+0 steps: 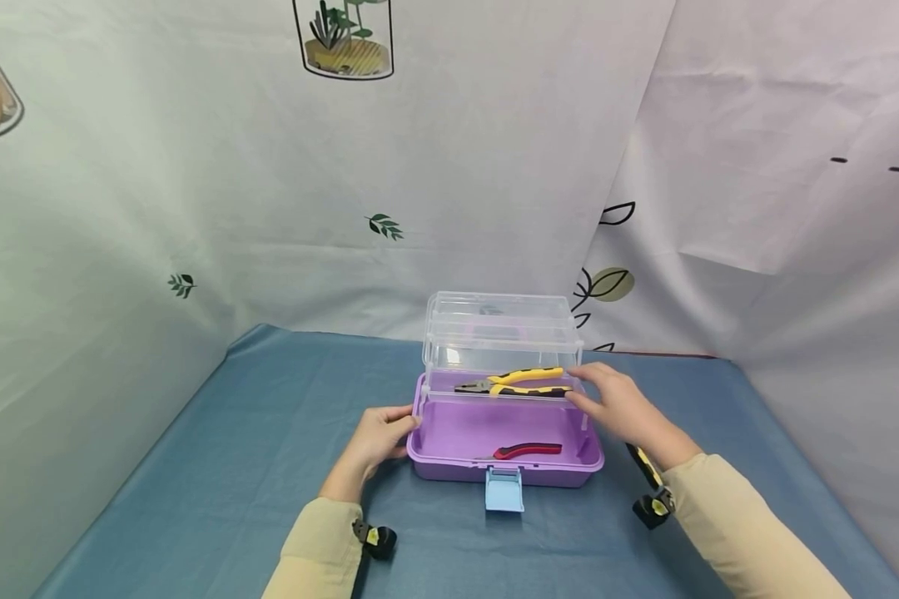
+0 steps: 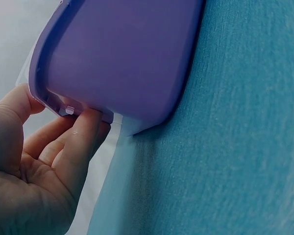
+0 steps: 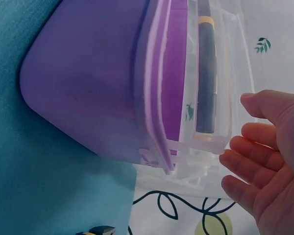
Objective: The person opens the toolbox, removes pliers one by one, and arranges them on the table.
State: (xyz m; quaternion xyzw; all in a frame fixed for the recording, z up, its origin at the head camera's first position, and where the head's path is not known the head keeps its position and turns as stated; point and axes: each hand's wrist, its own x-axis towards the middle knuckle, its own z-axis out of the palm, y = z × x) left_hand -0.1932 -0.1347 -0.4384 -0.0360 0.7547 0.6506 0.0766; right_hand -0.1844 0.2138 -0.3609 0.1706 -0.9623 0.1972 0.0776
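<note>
A purple toolbox (image 1: 502,476) stands with its clear lid (image 1: 504,320) raised. My left hand (image 1: 378,437) pinches its left rim, thumb above and fingers beneath; the left wrist view shows this hand (image 2: 54,152) at the corner of the purple wall (image 2: 117,58). Yellow-and-black pliers (image 1: 528,390) lie in the clear upper tray, and a red-and-black tool (image 1: 528,450) lies on the box floor. My right hand (image 1: 625,408) is at the tray's right end, fingers apart. In the right wrist view, the hand (image 3: 269,152) has its fingertips beside the clear tray (image 3: 213,144), gripping nothing.
A light blue latch (image 1: 504,491) hangs down at the box front. Another yellow-and-black handle (image 1: 644,466) lies on the blue cloth (image 1: 217,499), partly behind my right forearm. A patterned white curtain (image 1: 457,166) rises behind and at both sides.
</note>
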